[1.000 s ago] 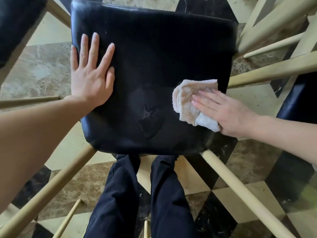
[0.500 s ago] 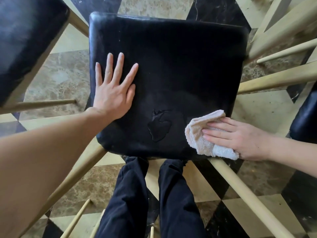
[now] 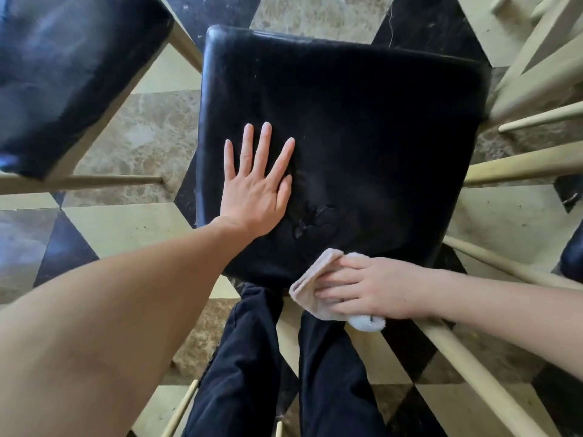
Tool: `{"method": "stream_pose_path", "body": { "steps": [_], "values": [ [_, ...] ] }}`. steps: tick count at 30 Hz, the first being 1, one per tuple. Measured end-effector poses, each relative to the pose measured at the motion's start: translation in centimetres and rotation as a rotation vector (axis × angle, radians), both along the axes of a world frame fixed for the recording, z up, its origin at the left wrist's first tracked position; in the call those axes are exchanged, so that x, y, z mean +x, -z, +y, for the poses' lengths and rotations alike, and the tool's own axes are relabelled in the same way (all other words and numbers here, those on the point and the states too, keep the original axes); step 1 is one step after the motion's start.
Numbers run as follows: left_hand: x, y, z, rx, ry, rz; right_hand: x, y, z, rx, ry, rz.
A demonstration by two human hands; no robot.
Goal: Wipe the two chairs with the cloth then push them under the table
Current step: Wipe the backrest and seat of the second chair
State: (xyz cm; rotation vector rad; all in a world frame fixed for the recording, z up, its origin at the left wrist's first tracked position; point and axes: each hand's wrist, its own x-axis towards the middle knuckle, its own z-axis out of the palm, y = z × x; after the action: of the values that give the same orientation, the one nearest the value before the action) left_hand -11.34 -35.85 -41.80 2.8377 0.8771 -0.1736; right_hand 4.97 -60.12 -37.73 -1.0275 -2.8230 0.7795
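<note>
A chair with a black padded seat (image 3: 362, 127) stands right in front of me, with a torn patch near its front. My left hand (image 3: 257, 187) lies flat on the seat's left part, fingers straight and spread. My right hand (image 3: 369, 287) presses a folded pale cloth (image 3: 310, 285) against the seat's front edge, fingers straight over it. A second chair's black seat (image 3: 63, 74) shows at the upper left.
Pale wooden chair legs and rungs (image 3: 520, 164) cross the view at right, left and below. Another dark seat edge (image 3: 572, 257) peeks in at the far right. My dark trouser legs (image 3: 239, 357) stand below the seat on a checkered marble floor (image 3: 135, 140).
My right hand has dragged the cloth from the seat's right middle down to its front edge. My left hand has slid from the left edge toward the seat's middle, still flat.
</note>
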Motion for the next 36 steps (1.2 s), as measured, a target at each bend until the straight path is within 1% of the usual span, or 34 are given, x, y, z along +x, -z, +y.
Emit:
{"method": "stream_pose_path", "body": {
  "steps": [3, 7, 9, 11, 14, 17, 19, 22, 24, 27, 28, 30, 34, 36],
  "values": [
    [0.0, 0.1, 0.0, -0.005, 0.003, 0.0, -1.2, 0.2, 0.9, 0.033, -0.051, -0.051],
    [0.0, 0.0, 0.1, -0.011, 0.001, -0.008, -0.7, -0.4, 1.6, -0.006, -0.07, -0.094],
    [-0.1, 0.1, 0.1, 0.0, 0.005, -0.019, -0.6, -0.5, 1.8, -0.01, -0.045, -0.101],
    [-0.2, 0.2, 0.1, 0.01, 0.011, -0.022, -0.2, -0.8, 2.3, 0.027, 0.034, -0.114],
    [-0.2, 0.1, 0.2, 0.003, 0.015, -0.022, 2.0, -1.4, 3.8, 0.091, 0.262, -0.145],
    [-0.3, -0.1, 0.2, -0.005, 0.01, -0.028, 5.9, -1.6, 6.4, 0.117, 0.483, -0.197],
    [-0.2, -0.2, 0.2, -0.007, 0.009, -0.029, 8.9, -1.7, 8.1, 0.133, 0.691, -0.259],
    [-0.2, -0.3, 0.2, -0.007, 0.006, -0.019, 12.7, -2.0, 10.1, 0.034, 1.036, -0.295],
    [-0.1, -0.3, 0.1, -0.007, 0.003, -0.01, 13.0, -1.9, 11.1, -0.026, 1.196, -0.273],
    [-0.1, -0.6, 0.1, -0.008, -0.004, -0.004, 9.7, -1.7, 11.8, -0.065, 1.366, -0.225],
    [0.0, -0.9, 0.2, -0.014, -0.015, -0.008, 8.0, -1.7, 11.6, -0.067, 1.365, -0.199],
    [0.0, -1.4, 0.5, -0.046, -0.031, -0.017, 4.7, -1.6, 10.5, -0.054, 1.237, -0.129],
    [-0.4, -2.6, 2.0, -0.105, -0.001, -0.021, -0.5, -1.7, 6.8, -0.017, 0.713, -0.082],
    [-0.6, -2.8, 2.2, -0.112, 0.013, -0.023, -2.1, -1.7, 4.5, -0.031, 0.47, -0.059]
  ]
}}
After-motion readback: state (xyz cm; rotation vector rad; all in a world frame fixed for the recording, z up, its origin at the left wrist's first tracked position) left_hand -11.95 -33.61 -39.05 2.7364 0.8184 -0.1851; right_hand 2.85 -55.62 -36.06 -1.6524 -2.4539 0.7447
